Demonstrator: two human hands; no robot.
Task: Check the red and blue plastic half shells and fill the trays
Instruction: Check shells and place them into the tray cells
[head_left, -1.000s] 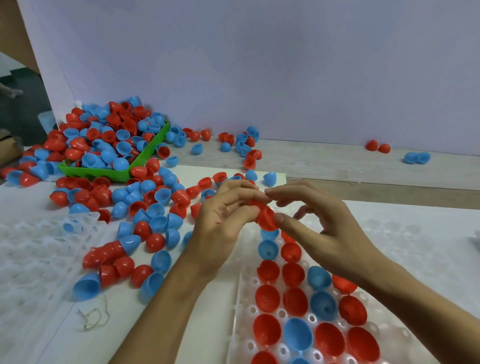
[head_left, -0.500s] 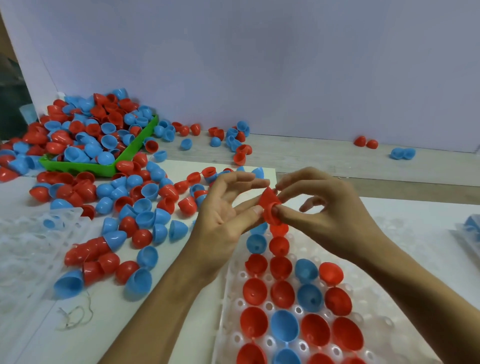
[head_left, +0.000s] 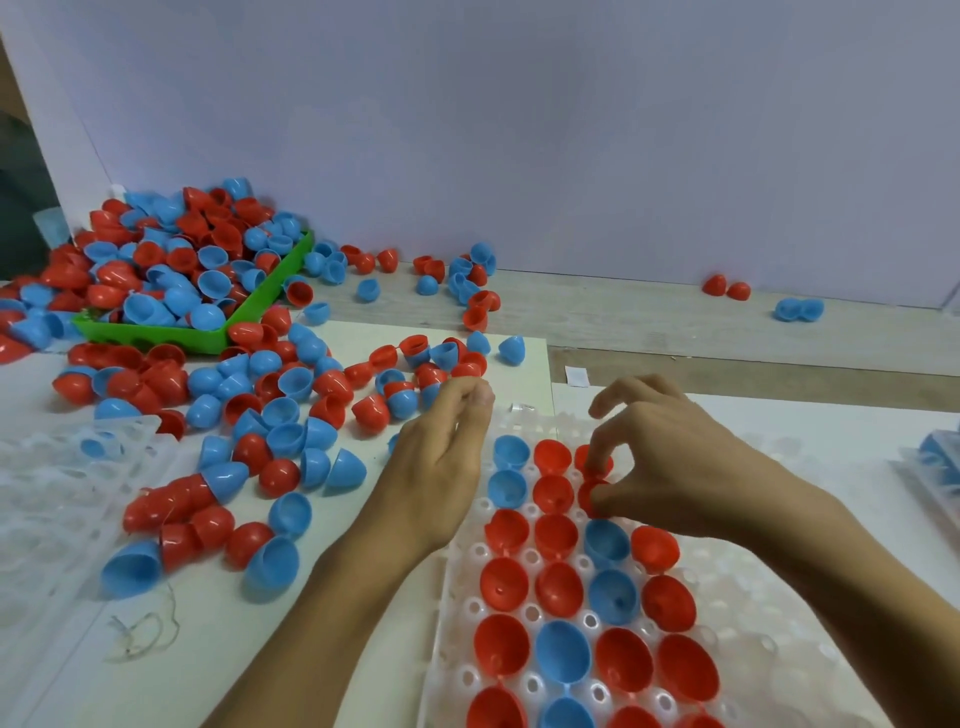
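Shells first: the clear tray (head_left: 727, 613) in front of me has four columns going. Counting what shows, that's roughly fourteen red half shells (head_left: 503, 586) and six blue half shells (head_left: 562, 652) seated open side up, plus a few more cut off at the bottom edge, so don't hold me to the total. Two blue sit at the far end of the left column, with reds beside them.

My right hand (head_left: 670, 457) is over the far end of the third column, thumb and index finger curled into a pinch on one red shell (head_left: 593, 466) that's right at its tray pocket. Whether it's fully seated I can't tell, since my fingers cover it. The other fingers are lifted and loosely bent.

My left hand (head_left: 441, 467) is just beside the tray's left edge with nothing in it. Fingers are loosely curled with the tips together, a relaxed grip, hanging above the desk (head_left: 291, 649).

Left of that is the loose scatter of red and blue shells (head_left: 270, 415), way too many to count, some nested into each other. Behind it a green bin (head_left: 171, 340) is heaped with more. A second clear tray (head_left: 57, 499) at far left holds one blue shell. Two red and two blue strays sit by the wall (head_left: 571, 130) at far right.
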